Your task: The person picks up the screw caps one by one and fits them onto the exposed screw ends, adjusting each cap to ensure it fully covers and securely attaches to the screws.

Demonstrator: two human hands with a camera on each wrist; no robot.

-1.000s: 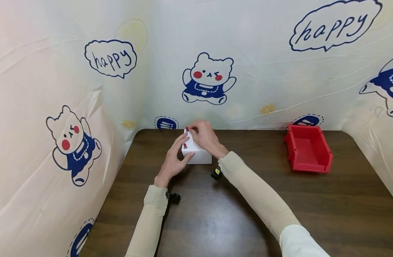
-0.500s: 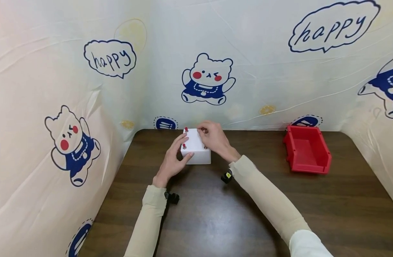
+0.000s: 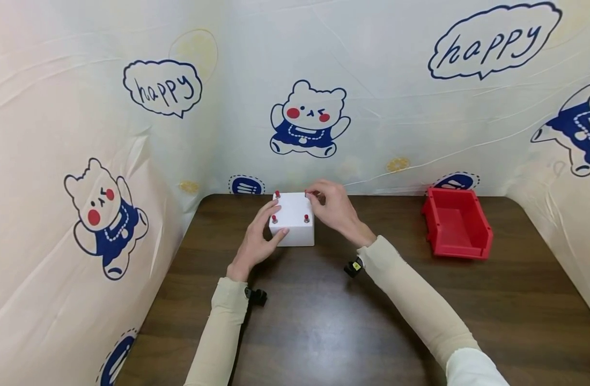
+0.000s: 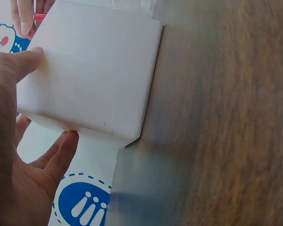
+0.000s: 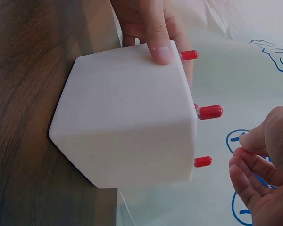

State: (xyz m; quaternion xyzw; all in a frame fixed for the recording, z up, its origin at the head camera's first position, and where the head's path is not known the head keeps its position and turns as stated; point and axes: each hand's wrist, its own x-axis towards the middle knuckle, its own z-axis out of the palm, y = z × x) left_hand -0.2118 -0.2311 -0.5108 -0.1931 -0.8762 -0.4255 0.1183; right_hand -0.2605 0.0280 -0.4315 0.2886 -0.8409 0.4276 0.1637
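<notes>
A white box (image 3: 293, 214) stands near the table's back edge, with several red-capped toggle switches (image 3: 306, 219) at the corners of its top. My left hand (image 3: 257, 244) steadies the box from the left, its thumb on the front face and straight fingers along the far side. My right hand (image 3: 336, 206) is over the back right corner, fingertips close to the switch there. In the right wrist view its fingers (image 5: 247, 181) are loosely bent, with a gap between them and the red caps (image 5: 210, 112). Nothing shows in that hand.
To the right on the brown wooden table (image 3: 304, 321) stands a red plastic bin (image 3: 461, 249). A printed cloth (image 3: 372, 128) with bears hangs behind the table and at both sides. Each wrist carries a small black camera (image 3: 354, 267).
My right hand has moved right, from the back left switch to the back right one, uncovering the box top and the front right switch. My left hand keeps its place on the box.
</notes>
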